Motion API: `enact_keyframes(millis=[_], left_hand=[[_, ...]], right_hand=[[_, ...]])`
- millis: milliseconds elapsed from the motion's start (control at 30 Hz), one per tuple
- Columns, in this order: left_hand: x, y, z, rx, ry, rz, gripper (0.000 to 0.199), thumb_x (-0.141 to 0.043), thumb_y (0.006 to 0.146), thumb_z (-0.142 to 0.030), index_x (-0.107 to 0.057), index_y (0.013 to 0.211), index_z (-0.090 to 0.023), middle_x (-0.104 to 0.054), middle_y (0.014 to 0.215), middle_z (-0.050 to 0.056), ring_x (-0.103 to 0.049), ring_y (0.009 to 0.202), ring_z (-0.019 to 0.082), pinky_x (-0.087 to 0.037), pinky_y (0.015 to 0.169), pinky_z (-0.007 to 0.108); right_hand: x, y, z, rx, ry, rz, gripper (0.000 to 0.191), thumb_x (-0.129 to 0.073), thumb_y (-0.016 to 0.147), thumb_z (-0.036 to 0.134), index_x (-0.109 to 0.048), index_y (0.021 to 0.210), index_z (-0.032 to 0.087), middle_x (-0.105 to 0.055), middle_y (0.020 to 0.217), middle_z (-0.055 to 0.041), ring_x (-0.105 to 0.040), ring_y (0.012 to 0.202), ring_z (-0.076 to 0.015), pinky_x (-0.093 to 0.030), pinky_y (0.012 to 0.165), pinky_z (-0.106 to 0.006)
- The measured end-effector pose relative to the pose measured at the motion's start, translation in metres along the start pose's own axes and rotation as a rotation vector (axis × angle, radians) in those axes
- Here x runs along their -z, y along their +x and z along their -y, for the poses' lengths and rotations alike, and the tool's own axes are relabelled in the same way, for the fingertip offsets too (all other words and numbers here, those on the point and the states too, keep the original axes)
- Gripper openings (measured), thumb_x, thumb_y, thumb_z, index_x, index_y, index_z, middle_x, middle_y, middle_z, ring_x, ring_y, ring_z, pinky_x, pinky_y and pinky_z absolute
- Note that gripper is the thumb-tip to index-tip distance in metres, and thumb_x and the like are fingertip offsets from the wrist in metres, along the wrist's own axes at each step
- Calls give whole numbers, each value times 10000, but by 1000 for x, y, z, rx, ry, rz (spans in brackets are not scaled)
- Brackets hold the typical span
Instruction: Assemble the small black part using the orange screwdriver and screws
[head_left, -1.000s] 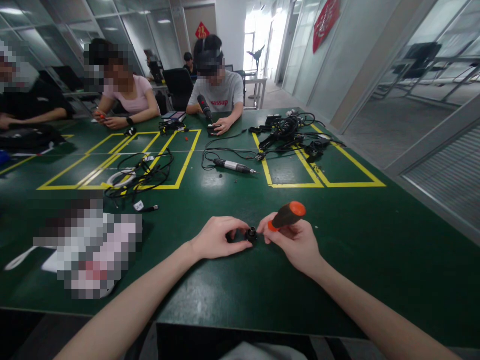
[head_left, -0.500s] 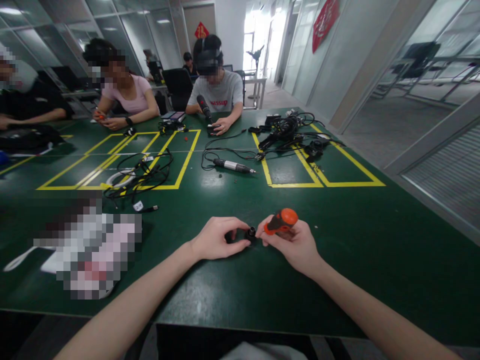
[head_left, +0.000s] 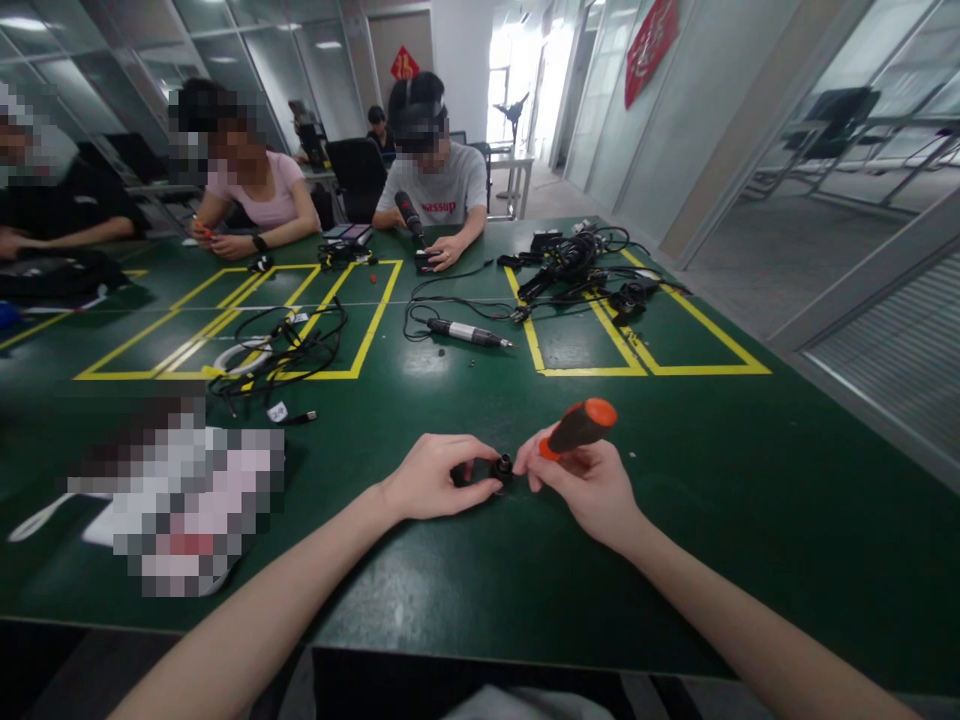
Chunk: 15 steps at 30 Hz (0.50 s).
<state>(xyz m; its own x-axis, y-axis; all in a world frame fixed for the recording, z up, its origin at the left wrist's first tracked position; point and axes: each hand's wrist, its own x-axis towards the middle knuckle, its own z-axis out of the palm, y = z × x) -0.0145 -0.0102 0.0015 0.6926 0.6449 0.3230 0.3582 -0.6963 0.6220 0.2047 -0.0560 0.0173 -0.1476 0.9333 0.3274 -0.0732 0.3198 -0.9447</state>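
Observation:
On the green table, my left hand (head_left: pixel 433 477) has its thumb and fingertips closed around a small black cylindrical part (head_left: pixel 503 466), which stands on the tabletop. To the right of that part, my right hand (head_left: pixel 591 487) grips a screwdriver with an orange and dark handle (head_left: pixel 579 428). The handle leans up and to the right out of the fingers. My right fingertips are close beside the black part. The screwdriver's shaft and tip cannot be made out.
Beyond my hands lies a grey and black electric screwdriver (head_left: pixel 469 332) with its cord. Tangled black cables (head_left: pixel 574 262) sit at the back right, more cables (head_left: pixel 289 350) at the left. A person (head_left: pixel 435 180) works across the table (head_left: pixel 420 600).
The screwdriver handle has swung up and to the right in my right hand, whose fingers have shifted slightly. My left hand and the black part have stayed in place.

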Motion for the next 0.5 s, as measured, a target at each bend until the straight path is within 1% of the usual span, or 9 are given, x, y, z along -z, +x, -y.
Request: enact_keyframes(millis=[133, 233, 300, 333, 400, 500], left_hand=[[0, 0, 0, -14, -3, -16, 242, -697, 905, -342, -749, 1058, -162, -716, 763, 7, -603, 597, 94, -454, 597, 200], [-1, -1, 1, -8, -6, -12, 235, -698, 904, -335, -747, 1055, -162, -723, 778, 10, -613, 609, 95, -461, 603, 198], [0, -1, 1, 3, -3, 0, 245, -691, 909, -345, -744, 1067, -165, -727, 787, 12, -618, 614, 97, -466, 605, 199], [0, -1, 1, 8, -1, 5, 254, -687, 912, -352, -743, 1075, -165, -728, 789, 13, -617, 613, 97, -468, 605, 199], [0, -1, 0, 13, -2, 14, 265, -679, 915, -360, -742, 1081, -163, -730, 793, 17, -615, 612, 99, -473, 610, 202], [0, -1, 0, 10, -5, 8, 258, -682, 911, -359, -744, 1072, -166, -726, 782, 13, -612, 608, 100, -478, 620, 207]], right_hand=[[1, 3, 4, 32, -28, -12, 330, -848, 830, 453, -692, 720, 183, -695, 757, -43, -597, 547, -125, -537, 522, -268], [3, 3, 4, 28, -37, -14, 319, -839, 845, 446, -711, 723, 181, -653, 646, -15, -571, 475, -117, -499, 479, -261], [3, 1, 2, 0, -34, -1, 319, -806, 877, 477, -723, 778, 186, -643, 594, -3, -570, 456, -124, -513, 481, -271], [4, 1, 1, -11, -25, 9, 326, -784, 893, 499, -724, 818, 188, -654, 597, -5, -580, 465, -131, -529, 492, -278], [3, -1, -1, -14, 7, 35, 349, -741, 921, 535, -715, 901, 187, -700, 672, -28, -615, 508, -140, -560, 528, -290], [2, -3, -3, 3, 46, 55, 346, -768, 902, 522, -677, 942, 191, -714, 754, -36, -646, 579, -139, -575, 585, -282]])
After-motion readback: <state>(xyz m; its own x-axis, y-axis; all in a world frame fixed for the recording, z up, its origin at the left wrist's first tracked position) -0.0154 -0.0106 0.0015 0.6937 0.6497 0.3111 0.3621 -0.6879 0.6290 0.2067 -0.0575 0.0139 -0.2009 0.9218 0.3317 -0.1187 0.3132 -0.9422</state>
